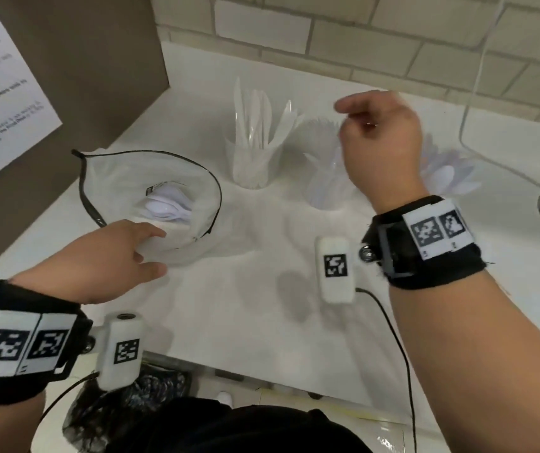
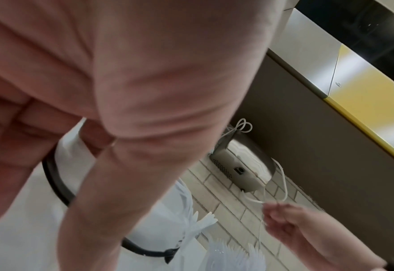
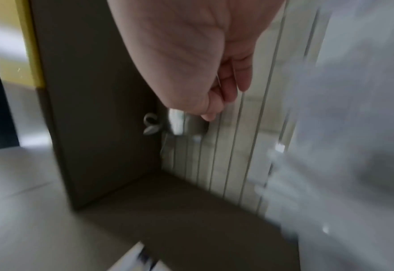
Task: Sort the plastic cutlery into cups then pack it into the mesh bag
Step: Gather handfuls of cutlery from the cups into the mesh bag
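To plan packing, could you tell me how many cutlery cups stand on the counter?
3: middle cup; second cup behind the right hand; third cup far right, largely hidden; maybe more unseen.

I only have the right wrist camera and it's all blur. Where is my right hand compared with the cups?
Observer: The right hand hovers above the middle cup of three, with its fingers curled.
Operator: Is the bag open?
Observer: Yes. The left hand holds the near edge of the bag, and the mouth gapes wide.
Operator: Is anything in it yet?
Observer: White spoons lie inside.
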The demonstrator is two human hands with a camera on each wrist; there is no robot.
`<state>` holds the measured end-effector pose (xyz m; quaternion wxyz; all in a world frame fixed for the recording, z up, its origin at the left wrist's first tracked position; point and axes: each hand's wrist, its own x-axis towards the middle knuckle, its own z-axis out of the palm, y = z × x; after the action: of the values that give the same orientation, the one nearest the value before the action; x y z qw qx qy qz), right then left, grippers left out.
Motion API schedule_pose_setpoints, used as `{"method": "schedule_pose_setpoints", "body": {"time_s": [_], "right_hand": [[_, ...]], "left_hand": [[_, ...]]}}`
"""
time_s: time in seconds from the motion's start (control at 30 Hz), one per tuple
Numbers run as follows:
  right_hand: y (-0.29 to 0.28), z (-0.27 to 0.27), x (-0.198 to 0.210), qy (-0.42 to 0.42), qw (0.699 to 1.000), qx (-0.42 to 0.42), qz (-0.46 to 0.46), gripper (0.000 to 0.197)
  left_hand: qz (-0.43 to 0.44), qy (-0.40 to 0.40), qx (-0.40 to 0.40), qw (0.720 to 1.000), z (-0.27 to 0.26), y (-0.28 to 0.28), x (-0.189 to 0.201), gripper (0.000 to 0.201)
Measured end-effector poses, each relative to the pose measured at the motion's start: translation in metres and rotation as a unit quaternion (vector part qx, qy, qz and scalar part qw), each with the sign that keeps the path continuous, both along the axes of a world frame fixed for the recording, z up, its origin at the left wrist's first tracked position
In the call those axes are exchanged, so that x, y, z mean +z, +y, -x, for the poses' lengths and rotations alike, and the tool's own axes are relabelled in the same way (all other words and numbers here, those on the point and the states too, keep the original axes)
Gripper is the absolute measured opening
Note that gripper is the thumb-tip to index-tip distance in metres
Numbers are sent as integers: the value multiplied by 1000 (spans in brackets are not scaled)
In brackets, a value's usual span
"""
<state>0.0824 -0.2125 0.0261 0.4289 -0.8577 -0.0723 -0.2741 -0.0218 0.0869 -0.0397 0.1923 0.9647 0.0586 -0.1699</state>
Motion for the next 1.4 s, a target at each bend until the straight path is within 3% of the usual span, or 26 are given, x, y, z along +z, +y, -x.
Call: {"method": "schedule_pose_setpoints", "body": {"time_s": [0.1, 0.2, 0.33, 0.4, 0.5, 0.67, 0.93, 1.1, 1.3, 1.4], "right_hand": [[82, 23, -14, -33, 982, 182, 47, 30], [140, 29, -32, 68, 930, 327, 155, 31], [172, 16, -47, 201, 820, 317, 432, 35], [177, 11, -55, 244, 802, 278, 470, 52], [181, 8, -65, 276, 795, 251, 478, 71], [183, 5, -71, 290, 783, 260, 485, 85], [187, 0, -73, 352, 759, 294, 462, 53], [185, -5, -70, 328, 777, 295, 449, 42], [185, -7, -78, 335, 777, 300, 440, 38], [184, -7, -80, 336, 789, 303, 416, 53]], "left_hand": [[2, 22, -18, 1000, 4, -2, 2, 60], [-21, 37, -49, 998, 6, -3, 5, 62], [-82, 83, -76, 990, 10, -7, 6, 72], [-92, 93, -84, 988, 12, -8, 4, 77], [-81, 91, -80, 989, 14, -5, 3, 82], [-68, 85, -56, 992, 16, -2, -1, 81], [-101, 155, -109, 977, 20, -4, -2, 74], [-103, 145, -120, 977, 21, -4, -4, 70], [-90, 100, -96, 986, 21, -7, -7, 79], [-87, 97, -89, 988, 21, -6, -8, 82]]}}
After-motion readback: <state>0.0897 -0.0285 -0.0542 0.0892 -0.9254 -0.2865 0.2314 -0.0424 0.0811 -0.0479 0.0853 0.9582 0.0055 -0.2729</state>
